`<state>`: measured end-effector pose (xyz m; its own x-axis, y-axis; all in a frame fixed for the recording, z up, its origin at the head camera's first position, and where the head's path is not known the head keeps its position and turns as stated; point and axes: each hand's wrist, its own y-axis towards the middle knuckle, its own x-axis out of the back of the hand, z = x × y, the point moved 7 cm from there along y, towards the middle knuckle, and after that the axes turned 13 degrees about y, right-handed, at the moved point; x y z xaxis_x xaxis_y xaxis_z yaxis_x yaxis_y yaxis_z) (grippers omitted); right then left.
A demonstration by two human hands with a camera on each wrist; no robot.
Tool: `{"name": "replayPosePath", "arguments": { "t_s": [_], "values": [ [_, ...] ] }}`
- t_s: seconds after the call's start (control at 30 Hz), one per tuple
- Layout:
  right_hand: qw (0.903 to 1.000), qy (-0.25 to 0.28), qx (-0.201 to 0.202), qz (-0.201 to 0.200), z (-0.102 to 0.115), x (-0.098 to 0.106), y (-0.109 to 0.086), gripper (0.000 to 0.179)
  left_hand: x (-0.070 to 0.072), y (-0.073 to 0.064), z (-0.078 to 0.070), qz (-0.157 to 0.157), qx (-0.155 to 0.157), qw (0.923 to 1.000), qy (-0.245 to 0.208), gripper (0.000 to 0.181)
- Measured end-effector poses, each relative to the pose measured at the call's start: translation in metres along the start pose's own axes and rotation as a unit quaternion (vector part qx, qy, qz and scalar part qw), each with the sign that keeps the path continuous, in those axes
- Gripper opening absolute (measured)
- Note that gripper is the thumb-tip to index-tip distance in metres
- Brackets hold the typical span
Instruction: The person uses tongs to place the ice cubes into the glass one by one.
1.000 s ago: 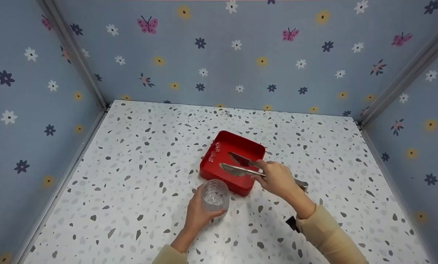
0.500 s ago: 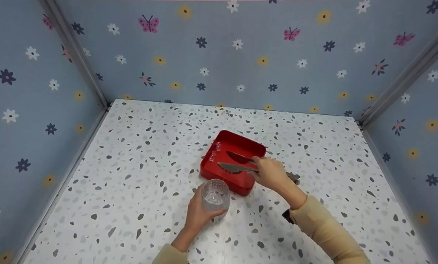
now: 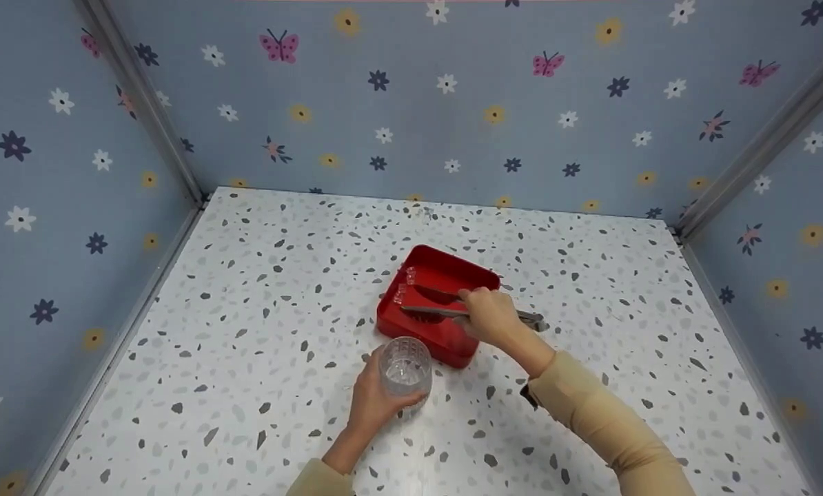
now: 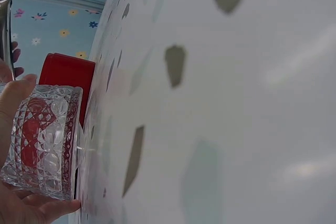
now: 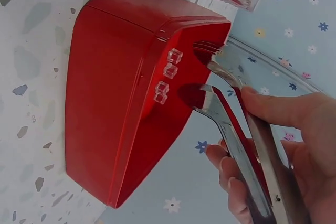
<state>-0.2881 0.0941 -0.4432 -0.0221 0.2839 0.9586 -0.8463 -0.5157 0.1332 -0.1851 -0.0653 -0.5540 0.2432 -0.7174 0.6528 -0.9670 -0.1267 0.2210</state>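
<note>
My right hand [image 3: 492, 315] grips a pair of metal tongs [image 5: 231, 121], thumb on one arm and fingers along the other. The tongs' two ends are spread apart inside a red box [image 3: 446, 351], with nothing between them. Several small clear cubes [image 5: 169, 70] lie along the box's left side in the head view, just ahead of the tong tips. My left hand [image 3: 371, 403] is wrapped round a cut-glass tumbler [image 3: 404, 368], thumb on its near side. The tumbler [image 4: 47, 135] stands upright on the table, close to the box's near corner.
The speckled white table [image 3: 246, 331] extends around the box on all sides. Blue flowered panels [image 3: 411, 103] rise at its back, left and right edges, with grey metal posts [image 3: 749, 131] at the corners.
My right hand has moved left with the tongs, bringing their tips deeper over the box and nearer the clear cubes. The left hand and tumbler have stayed in place.
</note>
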Motion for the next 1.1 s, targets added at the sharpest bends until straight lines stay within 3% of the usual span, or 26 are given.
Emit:
{"name": "replayPosePath", "arguments": {
  "t_s": [0.4,0.53,0.77,1.1],
  "values": [
    [0.9999,0.006,-0.007,0.014,0.003,-0.015,0.018,0.02,0.002,0.0,-0.002,-0.011,-0.011,0.9999,-0.002,0.095],
    [0.9997,0.002,-0.013,0.021,0.003,-0.021,0.022,0.021,0.001,0.0,-0.001,-0.009,-0.01,0.9999,-0.004,0.095],
    [0.9999,0.011,-0.005,-0.002,0.004,-0.028,0.027,0.028,0.0,-0.001,0.001,0.005,-0.004,1.0,0.0,0.097],
    [0.9997,0.012,-0.017,0.011,0.003,-0.037,0.032,0.025,-0.001,-0.001,0.001,0.009,0.002,1.0,-0.003,0.097]
  ]
}}
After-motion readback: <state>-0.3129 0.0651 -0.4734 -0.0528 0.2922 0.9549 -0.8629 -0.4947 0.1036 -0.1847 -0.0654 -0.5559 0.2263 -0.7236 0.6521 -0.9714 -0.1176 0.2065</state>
